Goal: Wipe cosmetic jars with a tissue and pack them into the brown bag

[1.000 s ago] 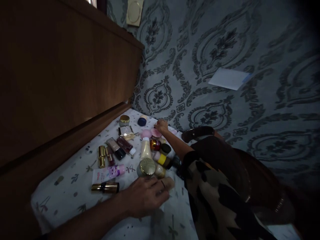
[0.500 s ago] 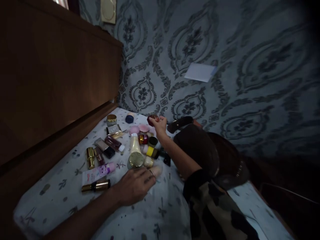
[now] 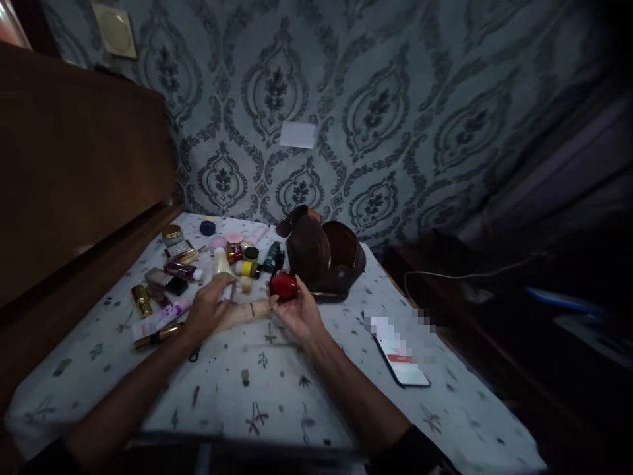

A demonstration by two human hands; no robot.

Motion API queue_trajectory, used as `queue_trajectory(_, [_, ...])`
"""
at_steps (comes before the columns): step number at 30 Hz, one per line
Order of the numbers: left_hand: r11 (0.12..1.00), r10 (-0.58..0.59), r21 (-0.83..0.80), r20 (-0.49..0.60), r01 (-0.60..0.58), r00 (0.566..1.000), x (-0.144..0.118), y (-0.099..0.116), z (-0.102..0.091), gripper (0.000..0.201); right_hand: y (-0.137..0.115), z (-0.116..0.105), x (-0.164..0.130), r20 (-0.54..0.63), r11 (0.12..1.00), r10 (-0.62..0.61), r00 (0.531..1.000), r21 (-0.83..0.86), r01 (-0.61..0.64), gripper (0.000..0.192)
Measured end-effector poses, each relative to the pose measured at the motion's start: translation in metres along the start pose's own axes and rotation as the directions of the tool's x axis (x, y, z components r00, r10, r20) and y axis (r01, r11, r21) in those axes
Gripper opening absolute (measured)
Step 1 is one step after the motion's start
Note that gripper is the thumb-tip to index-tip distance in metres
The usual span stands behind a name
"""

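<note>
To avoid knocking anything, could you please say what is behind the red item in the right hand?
Beyond the red item in the right hand are a dark green container and the brown bag; whatever it directly covers cannot be seen.

Forearms (image 3: 136, 388) converge, right grip (image 3: 301, 315) curled palm-up, left grip (image 3: 208, 308) palm-down.

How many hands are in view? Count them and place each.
2: the left hand, in front of the cream tube, and the right hand, holding a shiny red object in front of the brown bag. No other hand shows.
</note>
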State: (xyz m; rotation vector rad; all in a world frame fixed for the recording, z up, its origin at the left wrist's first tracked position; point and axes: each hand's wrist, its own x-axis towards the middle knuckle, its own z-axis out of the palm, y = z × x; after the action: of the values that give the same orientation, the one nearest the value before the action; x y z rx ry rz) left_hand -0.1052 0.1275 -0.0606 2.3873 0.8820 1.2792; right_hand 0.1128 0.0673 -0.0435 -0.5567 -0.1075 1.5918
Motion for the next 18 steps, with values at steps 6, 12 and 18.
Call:
queue_trajectory(6, [0.976, -0.218, -0.068, -0.233, 0.208, 0.948, 0.018, 0.049, -0.016, 0.029, -0.002, -0.019, -0.030, 0.012, 0.999, -0.030, 0.999, -0.031, 0.030, 0.017])
queue_trajectory(12, [0.996, -0.062, 0.059, -0.011, 0.062, 0.998, -0.006, 0.089, 0.015, 0.027, 0.007, -0.040, -0.046, 0.076, 0.998, -0.009, 0.997, -0.067, 0.014, 0.017])
queue_trajectory(18, [0.817, -0.230, 0.577, 0.338, -0.008, 0.913, -0.024, 0.078, 0.030, 0.043, 0.001, -0.051, -0.045, 0.077, 1.000, 0.021, 0.997, 0.021, -0.023, 0.012])
